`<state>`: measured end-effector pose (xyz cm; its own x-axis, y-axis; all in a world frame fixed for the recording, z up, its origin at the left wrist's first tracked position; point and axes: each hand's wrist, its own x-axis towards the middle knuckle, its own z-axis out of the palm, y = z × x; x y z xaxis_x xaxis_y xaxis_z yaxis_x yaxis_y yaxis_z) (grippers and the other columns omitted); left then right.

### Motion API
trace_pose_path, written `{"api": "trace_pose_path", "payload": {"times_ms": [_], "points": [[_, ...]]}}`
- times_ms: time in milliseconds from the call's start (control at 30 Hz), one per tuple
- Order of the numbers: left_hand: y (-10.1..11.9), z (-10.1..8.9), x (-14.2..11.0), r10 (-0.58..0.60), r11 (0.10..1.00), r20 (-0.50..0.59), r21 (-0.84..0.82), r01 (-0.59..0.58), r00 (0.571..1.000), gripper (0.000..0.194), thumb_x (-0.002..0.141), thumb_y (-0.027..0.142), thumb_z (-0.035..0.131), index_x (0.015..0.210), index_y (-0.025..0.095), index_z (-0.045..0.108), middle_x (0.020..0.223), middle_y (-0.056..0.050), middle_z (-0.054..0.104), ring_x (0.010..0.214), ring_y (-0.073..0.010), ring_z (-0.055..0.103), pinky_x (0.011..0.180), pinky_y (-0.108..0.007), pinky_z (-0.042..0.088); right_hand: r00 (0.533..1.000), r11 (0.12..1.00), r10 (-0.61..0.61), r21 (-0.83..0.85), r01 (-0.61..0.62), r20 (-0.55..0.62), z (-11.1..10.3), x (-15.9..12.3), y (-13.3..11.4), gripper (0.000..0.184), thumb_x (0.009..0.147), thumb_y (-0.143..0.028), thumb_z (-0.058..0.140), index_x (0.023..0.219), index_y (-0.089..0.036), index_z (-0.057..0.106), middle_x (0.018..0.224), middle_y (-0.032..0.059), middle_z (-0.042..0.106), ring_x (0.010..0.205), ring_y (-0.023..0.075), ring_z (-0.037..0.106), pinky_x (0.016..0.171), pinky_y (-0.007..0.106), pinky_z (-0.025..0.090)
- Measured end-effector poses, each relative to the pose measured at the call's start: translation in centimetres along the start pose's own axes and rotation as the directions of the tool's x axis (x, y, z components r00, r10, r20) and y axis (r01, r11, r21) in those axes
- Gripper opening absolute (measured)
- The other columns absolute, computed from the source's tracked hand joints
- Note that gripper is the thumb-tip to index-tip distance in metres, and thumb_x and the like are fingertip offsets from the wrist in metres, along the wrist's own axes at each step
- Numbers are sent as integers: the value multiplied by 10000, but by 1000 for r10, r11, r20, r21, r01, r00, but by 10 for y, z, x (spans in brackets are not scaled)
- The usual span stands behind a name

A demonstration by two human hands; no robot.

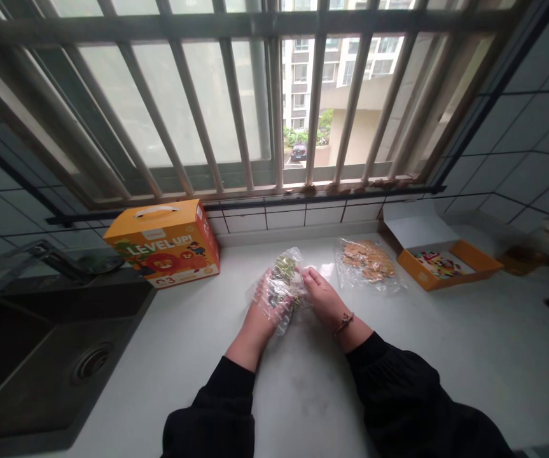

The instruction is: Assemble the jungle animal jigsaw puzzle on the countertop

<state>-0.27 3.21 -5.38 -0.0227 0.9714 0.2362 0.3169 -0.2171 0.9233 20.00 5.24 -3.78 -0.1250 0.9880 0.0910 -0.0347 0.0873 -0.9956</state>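
A clear plastic bag of puzzle pieces (284,280) lies on the white counter (446,356) in front of me. My left hand (262,315) grips its near left side, fingers curled under the plastic. My right hand (319,294) pinches the bag's right edge, a bracelet on its wrist. Both sleeves are black.
A second bag of puzzle pieces (367,261) lies to the right, next to an open orange box (441,257). An orange carry box (164,245) stands at the left near a dark sink (40,362) with a tap (59,257). A barred window (274,102) runs behind.
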Motion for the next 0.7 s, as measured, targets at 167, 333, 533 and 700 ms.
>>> {"api": "trace_pose_path", "payload": {"times_ms": [167,333,533,700], "points": [[2,-6,2,35,999,55,8,-36,998,1066,779,498,977,1682,174,511,1729,-236,519,1629,-443,461,1387,-587,302,1000,997,15,72,-15,-11,-1,0,-1,553,988,-684,649,1332,-263,755,1297,76,778,1272,308,673,1130,451,524],[3,-10,2,42,995,136,-91,-30,990,1043,792,429,962,1696,204,493,1747,-206,510,1618,-418,487,1377,-565,329,990,974,132,180,-139,54,-3,-1,-8,534,960,-674,666,1277,-255,760,1304,89,795,1216,309,712,989,426,593],[6,-6,9,-68,991,59,-108,74,996,1443,354,319,1120,1657,188,516,1638,-242,604,1544,-489,550,1336,-596,396,988,984,122,118,-133,94,-6,-1,-15,460,925,-708,662,996,-257,711,1072,74,816,1041,285,742,926,414,609],[16,-9,13,-31,999,-31,12,32,999,1199,288,250,1117,1415,205,709,1427,-180,730,1453,-517,596,1286,-653,438,994,996,84,-13,-83,71,-7,1,-12,465,952,-717,588,985,-268,706,1060,75,817,1048,291,738,923,414,605]]}}
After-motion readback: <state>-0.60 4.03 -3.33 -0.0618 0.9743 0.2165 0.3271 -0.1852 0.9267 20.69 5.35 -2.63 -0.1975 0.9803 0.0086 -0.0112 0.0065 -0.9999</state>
